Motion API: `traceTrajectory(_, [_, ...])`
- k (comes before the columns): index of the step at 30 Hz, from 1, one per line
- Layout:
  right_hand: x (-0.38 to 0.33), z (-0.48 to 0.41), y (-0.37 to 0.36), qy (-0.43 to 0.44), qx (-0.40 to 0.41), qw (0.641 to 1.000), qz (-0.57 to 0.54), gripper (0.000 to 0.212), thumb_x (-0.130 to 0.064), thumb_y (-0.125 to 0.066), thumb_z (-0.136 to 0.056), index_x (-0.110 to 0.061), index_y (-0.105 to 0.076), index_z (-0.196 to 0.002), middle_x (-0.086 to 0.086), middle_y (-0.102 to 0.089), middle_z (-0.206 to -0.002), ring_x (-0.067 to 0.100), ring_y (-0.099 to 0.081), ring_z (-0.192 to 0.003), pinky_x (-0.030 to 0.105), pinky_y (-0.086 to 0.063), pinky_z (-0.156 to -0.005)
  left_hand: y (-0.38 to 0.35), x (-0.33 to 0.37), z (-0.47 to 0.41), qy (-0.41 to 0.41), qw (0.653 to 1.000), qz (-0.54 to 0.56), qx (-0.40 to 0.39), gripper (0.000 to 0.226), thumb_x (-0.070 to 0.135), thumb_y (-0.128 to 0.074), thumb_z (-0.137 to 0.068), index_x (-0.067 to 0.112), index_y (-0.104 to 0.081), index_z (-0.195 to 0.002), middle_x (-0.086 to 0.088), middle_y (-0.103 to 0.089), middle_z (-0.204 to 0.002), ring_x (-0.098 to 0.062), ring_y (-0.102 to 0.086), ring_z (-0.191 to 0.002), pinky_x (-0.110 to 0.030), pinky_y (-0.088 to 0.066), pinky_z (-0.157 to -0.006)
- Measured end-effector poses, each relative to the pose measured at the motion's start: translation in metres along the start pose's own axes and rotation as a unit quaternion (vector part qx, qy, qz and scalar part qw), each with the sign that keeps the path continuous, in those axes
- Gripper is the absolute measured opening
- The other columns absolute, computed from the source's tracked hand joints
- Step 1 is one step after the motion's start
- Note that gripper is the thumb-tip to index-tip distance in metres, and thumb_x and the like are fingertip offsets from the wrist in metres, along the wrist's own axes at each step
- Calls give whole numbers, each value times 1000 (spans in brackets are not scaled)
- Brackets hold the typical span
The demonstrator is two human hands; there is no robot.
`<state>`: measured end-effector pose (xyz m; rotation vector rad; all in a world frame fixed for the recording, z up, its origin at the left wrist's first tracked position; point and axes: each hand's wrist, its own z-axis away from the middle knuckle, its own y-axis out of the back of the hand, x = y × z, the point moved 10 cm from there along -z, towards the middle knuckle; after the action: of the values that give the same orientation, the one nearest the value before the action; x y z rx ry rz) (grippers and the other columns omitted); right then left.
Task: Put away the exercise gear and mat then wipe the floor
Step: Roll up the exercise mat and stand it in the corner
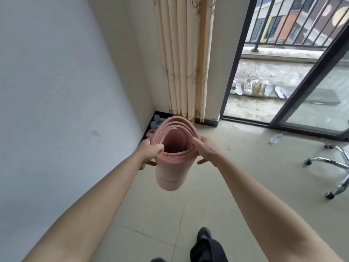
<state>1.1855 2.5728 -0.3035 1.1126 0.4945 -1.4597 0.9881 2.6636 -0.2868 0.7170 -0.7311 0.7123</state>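
While both hands' fingers (159,146) clasp it, the rolled mat (171,168) stands upright between them

A cream patterned curtain (186,59) hangs in the corner. Left of it runs a plain white wall (56,82); right of it, a dark-framed sliding glass door (311,87) stands open to a daylit balcony with railing (294,21) and shoes (249,86). Pale floor tiles (236,176) spread below, a chrome chair base (332,167) far right.

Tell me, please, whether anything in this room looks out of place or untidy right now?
A crumpled scrap of litter lies on the floor tiles near the sliding door track. The rolled pink mat, gripped by the left hand and right hand, is wound loosely, its layers gapping.
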Motion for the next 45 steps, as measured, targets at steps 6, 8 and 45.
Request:
traceTrajectory(6, [-63,-94,32,19,-2,999,-31,50,-27,-50,-84,-37,-48,-133,-1,-59,-114,22,-65,-96,42,-62,-57,19,66,-89,25,998,52,19,40,11,-57,-71,18,-60,-111,-16,-67,-106,-31,-68,-82,-39,-59,-57])
traceTrajectory(8, [-80,-137,41,21,-2,1000,-19,51,-24,-50,-84,-35,-46,-134,0,-57,-115,23,-65,-95,43,-62,-57,24,85,-129,12,997,68,28,42,8,-55,-73,22,-58,-113,-13,-66,-106,-31,-68,-83,-39,-59,-56])
traceTrajectory(45, [8,-834,39,-115,64,980,152,73,-36,-50,-95,-33,-12,-157,4,-42,-151,32,-50,-127,39,-44,-106,-18,86,-827,55,994,-85,32,41,43,-36,-99,34,-33,-138,2,-59,-108,-25,-65,-99,-44,-54,-91])
